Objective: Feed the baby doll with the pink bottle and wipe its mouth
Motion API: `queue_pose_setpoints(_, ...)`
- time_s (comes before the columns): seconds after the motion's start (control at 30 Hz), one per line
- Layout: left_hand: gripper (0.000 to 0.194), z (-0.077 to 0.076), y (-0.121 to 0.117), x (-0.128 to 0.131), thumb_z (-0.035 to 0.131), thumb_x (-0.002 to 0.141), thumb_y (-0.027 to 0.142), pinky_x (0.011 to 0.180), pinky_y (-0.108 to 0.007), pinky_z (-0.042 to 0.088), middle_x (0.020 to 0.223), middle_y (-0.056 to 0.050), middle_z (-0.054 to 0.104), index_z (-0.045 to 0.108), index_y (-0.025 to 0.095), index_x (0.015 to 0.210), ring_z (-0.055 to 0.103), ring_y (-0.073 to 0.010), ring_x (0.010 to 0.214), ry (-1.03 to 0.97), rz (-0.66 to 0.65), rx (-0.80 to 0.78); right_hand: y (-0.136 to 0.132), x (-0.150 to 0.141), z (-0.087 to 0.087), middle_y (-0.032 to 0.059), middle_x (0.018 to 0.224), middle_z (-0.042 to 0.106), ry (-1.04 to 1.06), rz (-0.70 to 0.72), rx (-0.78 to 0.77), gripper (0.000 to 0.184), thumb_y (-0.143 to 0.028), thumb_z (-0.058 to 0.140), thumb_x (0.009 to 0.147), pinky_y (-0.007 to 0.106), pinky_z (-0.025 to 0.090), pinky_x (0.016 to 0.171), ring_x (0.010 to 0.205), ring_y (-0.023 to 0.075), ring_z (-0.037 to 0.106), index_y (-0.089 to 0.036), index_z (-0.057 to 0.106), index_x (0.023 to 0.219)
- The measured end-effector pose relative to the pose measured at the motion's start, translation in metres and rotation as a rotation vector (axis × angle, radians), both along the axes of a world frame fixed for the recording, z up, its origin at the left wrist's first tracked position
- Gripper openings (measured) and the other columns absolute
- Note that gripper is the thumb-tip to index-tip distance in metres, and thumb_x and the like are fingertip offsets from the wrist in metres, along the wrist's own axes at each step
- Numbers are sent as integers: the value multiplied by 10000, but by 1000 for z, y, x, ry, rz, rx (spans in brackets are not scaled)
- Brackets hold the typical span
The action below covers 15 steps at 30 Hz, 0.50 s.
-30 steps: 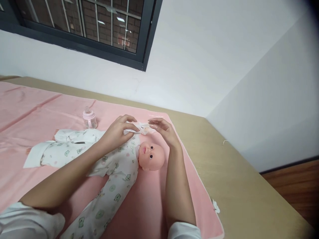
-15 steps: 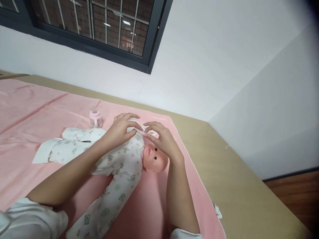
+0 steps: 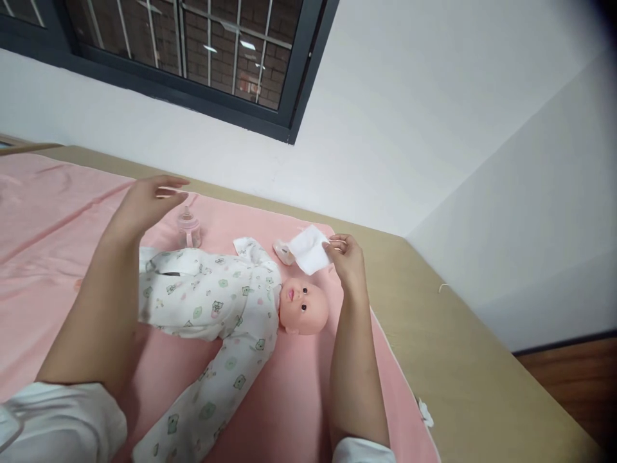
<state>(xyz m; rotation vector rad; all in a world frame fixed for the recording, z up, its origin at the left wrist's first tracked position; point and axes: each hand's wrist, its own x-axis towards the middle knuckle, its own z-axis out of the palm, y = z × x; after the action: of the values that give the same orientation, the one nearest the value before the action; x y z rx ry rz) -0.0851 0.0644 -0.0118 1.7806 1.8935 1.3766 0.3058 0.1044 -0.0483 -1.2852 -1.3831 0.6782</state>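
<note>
White and thin, the cloth [image 3: 309, 249] hangs from my right hand [image 3: 349, 260], its edge pinched between thumb and fingers. My left hand [image 3: 142, 199] is open and grips nothing, thumb apart from the loosely bent fingers, raised over the far side of the pink mat [image 3: 284, 392]. Just below its fingertips stands the bottle [image 3: 189, 233], clear with a pink collar and a handle. Between my hands the doll [image 3: 304, 308] lies face up on the mat, its bald head just left of my right wrist and its body stretching toward my left forearm, which hides part of the legs. It wears a white suit [image 3: 212, 302] printed with green bears; one sleeve points away from me, below the cloth's left side, and the other runs down toward me between my forearms. A small, partly clear packet [image 3: 283, 252] sits left of my right hand, at the cloth's left edge; I can't tell what's in it. To the right of my right hand, past the mat's edge, I see the bare tan surface [image 3: 414, 308]. Beyond both hands rises the white wall [image 3: 376, 128], with the dark-framed, barred window [image 3: 202, 58] up on the left.
</note>
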Motion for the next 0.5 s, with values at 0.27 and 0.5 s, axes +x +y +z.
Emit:
queue_pose_setpoints(0.27, 728, -66, 49, -63, 635, 730, 547, 821, -340, 459, 1029, -27, 659, 485, 142, 1316, 600, -216, 941, 137, 36, -302, 17, 23, -25, 3, 729, 631, -135, -25, -131, 210, -278, 587, 654, 265, 424, 564, 618, 144, 554, -219, 600, 856)
queue_pose_setpoints(0.5, 768, -78, 65, -51, 731, 575, 241, 778, -307, 520, 1105, -122, 669, 489, 84, 1287, 649, -256, 933, 85, -73, -443, 21, 12, -24, 75, 1023, 698, -2, 44, -34, 362, -345, 613, 705, 335, 512, 739, 754, 165, 621, -176, 701, 1013)
